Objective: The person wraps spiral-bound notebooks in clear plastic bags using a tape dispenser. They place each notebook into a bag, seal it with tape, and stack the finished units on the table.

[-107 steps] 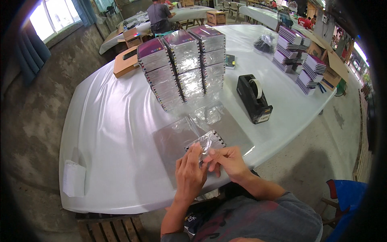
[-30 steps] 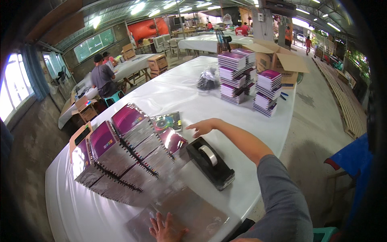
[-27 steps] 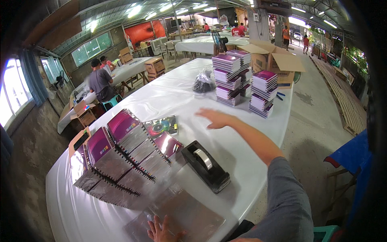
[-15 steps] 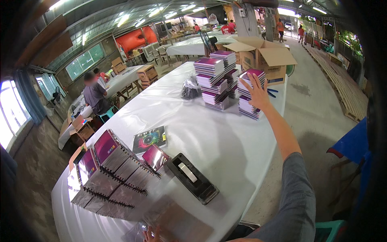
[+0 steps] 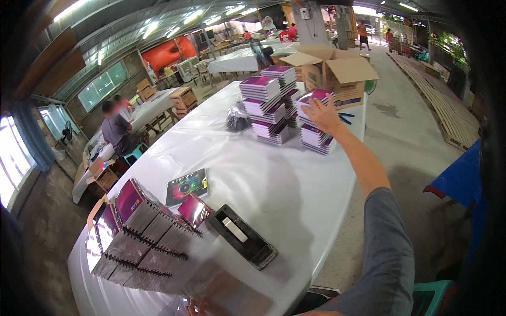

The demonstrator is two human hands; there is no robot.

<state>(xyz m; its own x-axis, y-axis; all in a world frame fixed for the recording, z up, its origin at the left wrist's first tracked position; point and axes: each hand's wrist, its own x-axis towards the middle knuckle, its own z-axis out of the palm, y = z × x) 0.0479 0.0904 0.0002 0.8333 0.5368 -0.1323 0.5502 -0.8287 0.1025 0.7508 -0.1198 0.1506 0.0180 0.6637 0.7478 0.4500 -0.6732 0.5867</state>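
Note:
My right hand [image 5: 322,116] reaches far over the table, its fingers spread across the top and near side of a short stack of purple spiral notebooks [image 5: 316,138]. Taller stacks of the same notebooks [image 5: 263,105] stand just left of it. At the lower edge my left hand [image 5: 196,306] shows only in part, its fingers closed on a clear plastic bag [image 5: 237,289]. A black tape dispenser [image 5: 253,247] lies beyond that bag. Left of it are a single purple notebook [image 5: 195,210] and a block of plastic-wrapped notebooks [image 5: 137,242].
An open cardboard box [image 5: 342,79] stands behind the stacks, with a blue-handled tool [image 5: 345,117] beside it. A dark plastic bundle [image 5: 238,117] and a flat printed package [image 5: 186,187] lie on the white-covered table [image 5: 253,174]. Other people work at tables further off.
The whole view has shifted slightly, moving the far table things leftward in the picture. My right hand stays at the short stack, its fingers a little more bent; my left stays at the lower edge.

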